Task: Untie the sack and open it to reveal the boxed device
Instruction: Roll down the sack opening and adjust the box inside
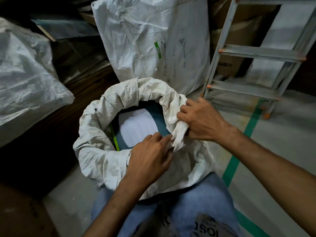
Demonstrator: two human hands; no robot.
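Note:
An off-white woven sack (100, 134) stands between my knees, its mouth wide open and its rim rolled outward. Inside lies a blue-grey box (160, 120) with a white panel on top and a yellow-green strip along its left edge. My left hand (150, 161) rests on the near rim, fingers pinching the bunched cloth. At the right side of the rim, my right hand (203, 120) is closed around a twisted fold of the sack. The lower part of the box is hidden by the sack.
A tall white woven bag (153, 40) stands right behind the sack. Another plastic-wrapped bundle (25, 74) lies at the left. A metal stepladder (256, 53) stands at the right on a grey floor with green tape lines (239, 151). Cardboard boxes sit behind the ladder.

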